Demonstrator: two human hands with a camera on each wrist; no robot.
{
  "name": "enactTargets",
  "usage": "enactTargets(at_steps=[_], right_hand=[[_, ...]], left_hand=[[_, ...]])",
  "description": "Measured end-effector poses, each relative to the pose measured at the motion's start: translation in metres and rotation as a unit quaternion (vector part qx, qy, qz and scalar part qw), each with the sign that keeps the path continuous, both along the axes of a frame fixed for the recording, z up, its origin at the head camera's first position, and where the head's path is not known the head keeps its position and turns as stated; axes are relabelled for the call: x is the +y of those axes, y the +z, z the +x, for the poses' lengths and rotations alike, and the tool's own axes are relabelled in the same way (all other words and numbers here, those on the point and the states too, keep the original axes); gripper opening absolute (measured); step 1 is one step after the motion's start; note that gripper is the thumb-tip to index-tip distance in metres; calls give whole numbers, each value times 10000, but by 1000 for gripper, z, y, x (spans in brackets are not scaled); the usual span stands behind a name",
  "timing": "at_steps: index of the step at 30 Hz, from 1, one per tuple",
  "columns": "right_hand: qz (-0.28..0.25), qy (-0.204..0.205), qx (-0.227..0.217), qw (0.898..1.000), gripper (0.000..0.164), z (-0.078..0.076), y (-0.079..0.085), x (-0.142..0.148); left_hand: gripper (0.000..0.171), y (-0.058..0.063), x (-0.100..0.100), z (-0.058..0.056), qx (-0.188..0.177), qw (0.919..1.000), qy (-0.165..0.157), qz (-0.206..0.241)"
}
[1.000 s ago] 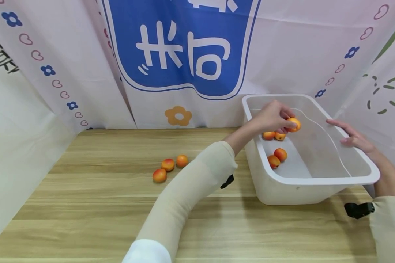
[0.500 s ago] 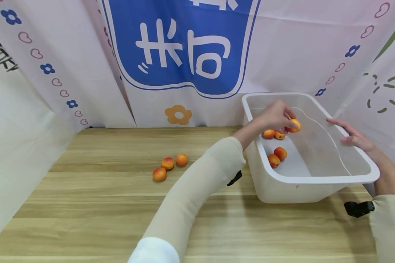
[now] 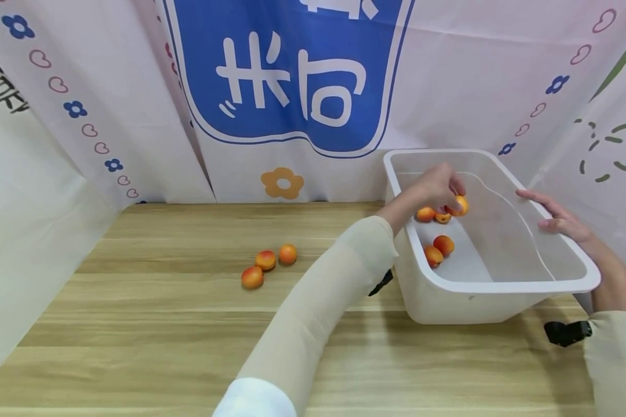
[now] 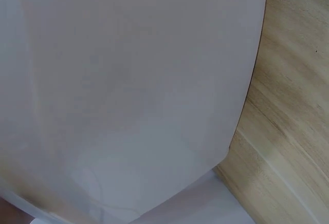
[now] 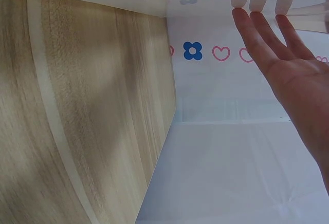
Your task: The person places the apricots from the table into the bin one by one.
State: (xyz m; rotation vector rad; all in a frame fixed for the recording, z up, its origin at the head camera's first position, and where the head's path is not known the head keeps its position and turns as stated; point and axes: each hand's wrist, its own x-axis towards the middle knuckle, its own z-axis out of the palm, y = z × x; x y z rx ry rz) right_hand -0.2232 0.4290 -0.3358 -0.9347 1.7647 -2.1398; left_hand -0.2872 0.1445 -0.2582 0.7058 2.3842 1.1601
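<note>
My left hand (image 3: 438, 186) reaches over the near-left rim of a white plastic bin (image 3: 506, 286) and pinches an orange apricot (image 3: 461, 205) above the bin's floor. Below and beside it, two apricots (image 3: 425, 214) lie at the far left inside. Two more apricots (image 3: 443, 245) lie nearer the front. My right hand (image 3: 568, 223) grips the bin's right rim, thumb on the inner side. In the right wrist view its fingers (image 5: 257, 39) touch the outer wall. The left wrist view holds only the bin's wall (image 4: 144, 80) and wood; the left hand is hidden there.
Three apricots (image 3: 265, 260) lie in a loose row on the wooden table (image 3: 151, 324), left of the bin. A printed cloth (image 3: 313, 174) hangs behind the table, close to the bin's far side. More cloth hangs at both sides.
My left hand has lowered slightly and shifted a little left inside the bin with the apricot, its forearm moving right. The right hand stays on the rim.
</note>
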Motion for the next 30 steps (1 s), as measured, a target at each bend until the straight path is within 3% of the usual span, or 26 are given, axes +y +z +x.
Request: enactTargets(at_steps=[11, 17, 24, 30], right_hand=[[63, -69, 67, 9999, 89, -1, 0, 0], [52, -11, 54, 10000, 90, -1, 0, 0], [2, 21, -18, 10000, 90, 0, 0, 0], [52, -48, -122, 9999, 88, 1, 0, 0]], left_hand=[[25, -5, 7, -10, 337, 9950, 202, -921], [24, -7, 11, -13, 305, 9910, 223, -1287], [18, -11, 17, -17, 589, 9772, 187, -2032], [20, -12, 18, -17, 401, 9733, 167, -2254]])
